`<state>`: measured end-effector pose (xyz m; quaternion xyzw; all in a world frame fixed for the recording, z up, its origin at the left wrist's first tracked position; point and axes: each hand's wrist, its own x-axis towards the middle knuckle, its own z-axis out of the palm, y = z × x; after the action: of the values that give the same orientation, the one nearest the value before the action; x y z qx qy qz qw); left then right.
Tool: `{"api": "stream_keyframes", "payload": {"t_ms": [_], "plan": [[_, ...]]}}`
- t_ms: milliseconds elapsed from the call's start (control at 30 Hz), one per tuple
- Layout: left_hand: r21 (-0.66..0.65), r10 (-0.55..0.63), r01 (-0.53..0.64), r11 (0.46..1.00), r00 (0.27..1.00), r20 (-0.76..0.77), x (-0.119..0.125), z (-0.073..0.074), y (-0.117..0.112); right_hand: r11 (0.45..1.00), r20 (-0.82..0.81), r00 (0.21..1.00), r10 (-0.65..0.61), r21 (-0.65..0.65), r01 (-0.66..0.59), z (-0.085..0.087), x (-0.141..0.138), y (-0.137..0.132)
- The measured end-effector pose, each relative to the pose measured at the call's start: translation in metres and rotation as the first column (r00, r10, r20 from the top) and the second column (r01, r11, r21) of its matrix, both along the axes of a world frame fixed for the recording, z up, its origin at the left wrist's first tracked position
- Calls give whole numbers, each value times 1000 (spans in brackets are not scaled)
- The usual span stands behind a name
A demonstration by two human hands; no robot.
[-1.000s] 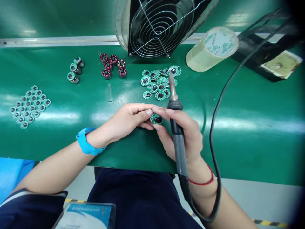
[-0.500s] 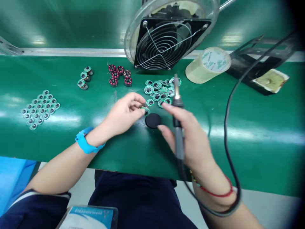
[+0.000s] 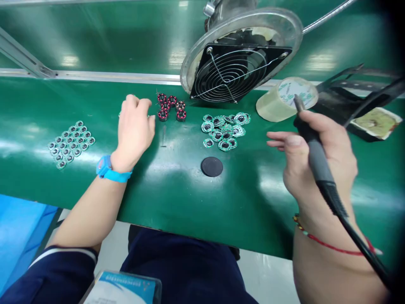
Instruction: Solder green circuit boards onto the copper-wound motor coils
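Observation:
My left hand (image 3: 135, 128) is over the left-middle part of the bench, fingers curled downward. Its back hides the fingertips and whatever is in or under them. Just right of it stands a cluster of small red-wound motor coils (image 3: 162, 115). My right hand (image 3: 325, 156) grips a soldering iron (image 3: 319, 162), tip pointing up and away, in front of the tape roll. Between the hands lies a flat black round pad (image 3: 211, 166). Behind the pad is a loose pile of round green circuit boards (image 3: 227, 134).
Neat rows of round boards (image 3: 70, 143) lie at the left. A fan with a wire guard (image 3: 225, 80) leans over the back. At the right stand a tape roll (image 3: 275, 103) and a soldering iron stand with a sponge (image 3: 376, 122).
My left hand has moved left from beside the black pad, where it pinched a green ring-shaped piece, to where several coils with boards stood. My right hand has swung right with the soldering iron.

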<state>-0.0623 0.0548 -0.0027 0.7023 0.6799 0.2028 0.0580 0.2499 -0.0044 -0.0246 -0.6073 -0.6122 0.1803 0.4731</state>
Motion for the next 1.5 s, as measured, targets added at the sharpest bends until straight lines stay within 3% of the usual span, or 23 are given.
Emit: {"api": "stream_keyframes", "payload": {"t_ms": [67, 200, 333, 433, 567, 733, 1000, 1100, 1200, 1300, 1400, 1500], "plan": [[40, -38, 37, 999, 999, 33, 6, -9, 4, 999, -16, 999, 27, 40, -27, 6, -10, -10], [34, -3, 2, 999, 999, 41, 11, -23, 14, 989, -63, 996, 67, 137, -58, 11, -27, -23], [23, -15, 13, 1000, 993, 114, 17, -18, 9, 983, -71, 991, 113, 156, -101, 12, -41, -33], [-101, -149, 188, 977, 940, 306, 32, -7, -9, 976, 24, 980, 196, 89, -197, 12, -50, -37], [-203, -304, 472, 858, 785, 540, 57, 3, -39, 951, 256, 927, 275, 67, -301, 11, -62, -35], [-232, -320, 595, 769, 673, 666, 70, 10, -57, 930, 379, 880, 287, 110, -350, 5, -70, -33], [-136, -438, 559, 818, 759, 482, 72, 8, -58, 918, 406, 857, 317, 96, -385, -1, -74, -36], [-176, -338, 552, 815, 700, 629, 74, 8, -60, 930, 384, 884, 265, 138, -339, 0, -76, -37], [-250, -116, 569, 783, 529, 840, 75, 10, -61, 954, 301, 940, 159, 198, -225, 3, -76, -38], [-279, 43, 537, 796, 410, 911, 76, 12, -60, 958, 270, 957, 106, 232, -172, 3, -74, -39], [-278, 54, 526, 804, 401, 914, 76, 13, -59, 950, 338, 934, 113, 239, -202, 2, -73, -38], [-273, -34, 569, 775, 470, 882, 76, 11, -59, 928, 424, 894, 144, 256, -271, 2, -74, -36]]}}
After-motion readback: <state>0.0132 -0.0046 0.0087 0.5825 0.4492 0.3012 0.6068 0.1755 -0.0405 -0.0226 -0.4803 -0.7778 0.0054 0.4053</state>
